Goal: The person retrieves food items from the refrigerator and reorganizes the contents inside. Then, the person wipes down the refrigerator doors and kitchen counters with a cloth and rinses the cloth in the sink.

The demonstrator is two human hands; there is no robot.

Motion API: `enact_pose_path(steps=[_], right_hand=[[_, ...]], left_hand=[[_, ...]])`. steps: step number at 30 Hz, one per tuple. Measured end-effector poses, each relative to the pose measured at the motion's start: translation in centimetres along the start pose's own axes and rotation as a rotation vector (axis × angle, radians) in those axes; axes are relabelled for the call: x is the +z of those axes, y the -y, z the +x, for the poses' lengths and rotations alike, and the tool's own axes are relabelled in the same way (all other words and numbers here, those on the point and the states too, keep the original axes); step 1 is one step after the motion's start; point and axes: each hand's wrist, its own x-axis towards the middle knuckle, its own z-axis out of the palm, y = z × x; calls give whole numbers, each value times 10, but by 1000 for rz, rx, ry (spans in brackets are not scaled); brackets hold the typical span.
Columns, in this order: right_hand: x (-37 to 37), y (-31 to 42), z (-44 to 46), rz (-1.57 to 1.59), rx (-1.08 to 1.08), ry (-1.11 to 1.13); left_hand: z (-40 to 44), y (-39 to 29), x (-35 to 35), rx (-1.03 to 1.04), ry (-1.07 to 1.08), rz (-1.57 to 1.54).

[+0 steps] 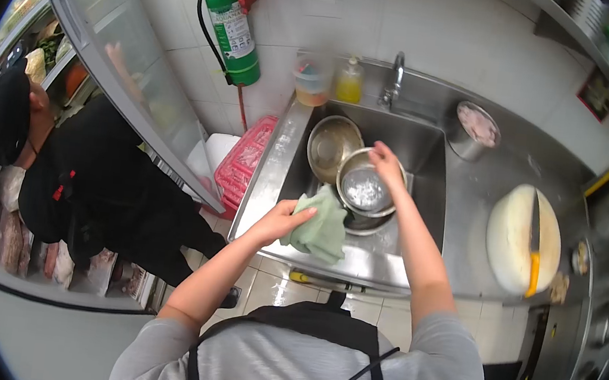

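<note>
My left hand (280, 223) is closed around a light green cloth (321, 226), which hangs over the front edge of the sink. At the right rim of a round metal bowl (364, 185), my right hand (387, 168) grips the edge, its fingers slightly blurred. Bright reflections show inside this bowl. Another metal bowl (332, 145) sits behind and to the left of it in the steel sink (423, 203). Part of a further metal vessel shows underneath the gripped bowl, mostly hidden.
A faucet (395, 80), a soap bottle (349, 81) and a plastic tub (311, 82) stand behind the sink. Rightward are a metal container (474, 131) and a knife (535, 246) on a white board (515, 221). At left, a person (106, 182) stands by an open fridge door (145, 74).
</note>
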Motion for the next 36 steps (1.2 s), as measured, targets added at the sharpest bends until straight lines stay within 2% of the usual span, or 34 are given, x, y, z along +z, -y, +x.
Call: enact_pose_path(steps=[1, 2, 3, 4, 5, 6, 7, 9, 11, 13, 14, 15, 17, 18, 20, 24, 26, 30, 32, 33, 34, 35, 36], right_hand=[[-5, -17, 41, -171, -58, -131], [-13, -22, 75, -394, -13, -154], [-15, -47, 113, -473, -61, -237], [-16, -74, 155, -242, 56, -216], [-21, -38, 159, 94, 267, -130], [-13, -72, 196, 179, 286, -207], [-5, -84, 217, 282, 219, -213], [16, -63, 224, 150, 263, 2], [32, -136, 264, -540, -62, 54], [24, -173, 263, -962, -557, 20], [14, -133, 238, -925, -472, 199], [13, -114, 224, -930, -477, 201], [5, -90, 210, -497, -135, 584], [3, -73, 200, -509, -135, 581], [-3, -47, 179, 245, 513, 522], [-17, -19, 176, 291, 518, 576], [-23, -10, 179, 252, 559, 714], [-35, 3, 183, 195, 568, 706], [-43, 11, 183, 211, 567, 713], [-46, 12, 184, 227, 562, 719], [-48, 8, 186, 225, 565, 721], [-50, 3, 189, 166, 502, 696], [-51, -1, 192, 107, 436, 670]], left_hand=[[13, -5, -2, -37, -23, -29], [24, -7, -6, -44, -44, -2], [33, -8, -8, -48, -96, -13], [42, -9, -8, -21, -129, -58], [48, -10, -10, 14, -173, -102], [56, -4, -14, 36, -219, -89], [63, -2, -16, 43, -299, -103], [81, 1, -16, 81, -310, -90], [98, 7, -17, 60, -335, -118], [130, 35, -21, 110, -347, -80], [150, 53, -24, 111, -355, -85], [171, 71, -26, 111, -360, -165], [208, 85, -24, 124, -359, -258], [224, 87, -22, 55, -374, -280], [257, 88, -14, -48, -396, -426], [358, 137, -14, -41, -388, -558], [398, 152, -16, -102, -449, -549], [434, 138, -5, -123, -362, -542], [408, 80, 10, -51, -354, -366], [419, 82, 8, -52, -356, -368], [428, 78, 9, 17, -236, -191], [434, 76, 9, 87, -115, -14], [436, 76, 8, 89, -117, -15]])
